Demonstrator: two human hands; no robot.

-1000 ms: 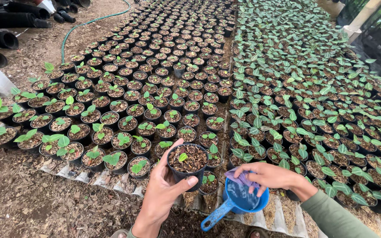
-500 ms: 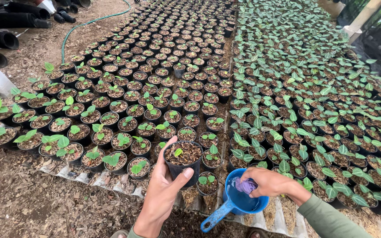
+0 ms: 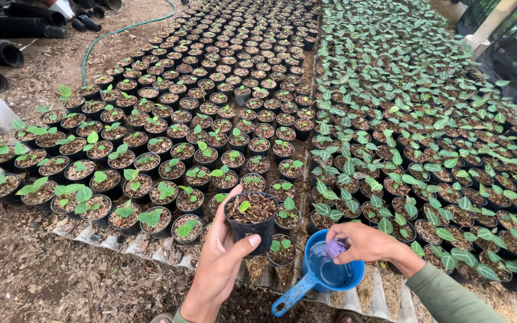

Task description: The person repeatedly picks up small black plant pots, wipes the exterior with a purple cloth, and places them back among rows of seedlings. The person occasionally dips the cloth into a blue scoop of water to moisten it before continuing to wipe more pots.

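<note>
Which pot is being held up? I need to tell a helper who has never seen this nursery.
Start at the near edge of the big bed of black pots. At bottom centre the left hand holds one small black pot, just left of a blue scoop. It alone is lifted and tilted, with one tiny green seedling.

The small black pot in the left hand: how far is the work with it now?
Done: the left hand has lifted the small black pot, with soil and a seedling, off the rows.
In hand: the right hand dips purple material into the blue scoop.
Left: nothing purple lies on the pot's soil.
</note>
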